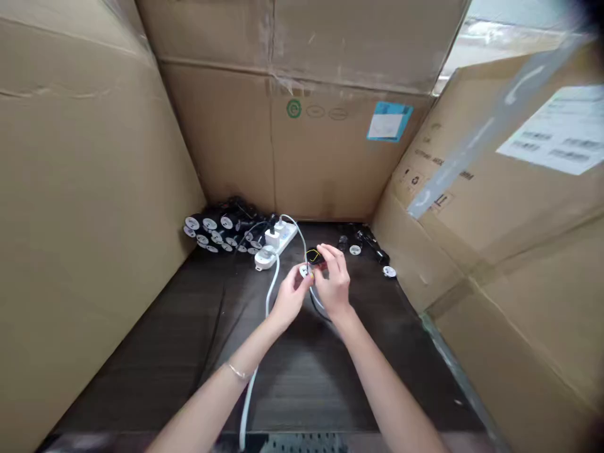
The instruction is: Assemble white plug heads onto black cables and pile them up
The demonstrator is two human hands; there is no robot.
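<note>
My left hand (290,296) is closed around a small round part with a white face (303,270), held between thumb and fingers. Close beside it, my right hand (334,282) has its fingertips on a black piece with a yellow outline (313,256). The right thumb is bent in toward the white face, and what lies under it is too small to make out. A thin white cable (302,233) arches from the power strip (285,236) down to the hands. Below them, a black cable and a white one curve over the dark tabletop (292,390).
Several black parts with round white ends (217,236) are piled at the back left. A few similar black parts (372,245) lie at the back right. A thick white cord (252,384) runs toward the front edge. Cardboard walls (330,170) enclose the back and both sides.
</note>
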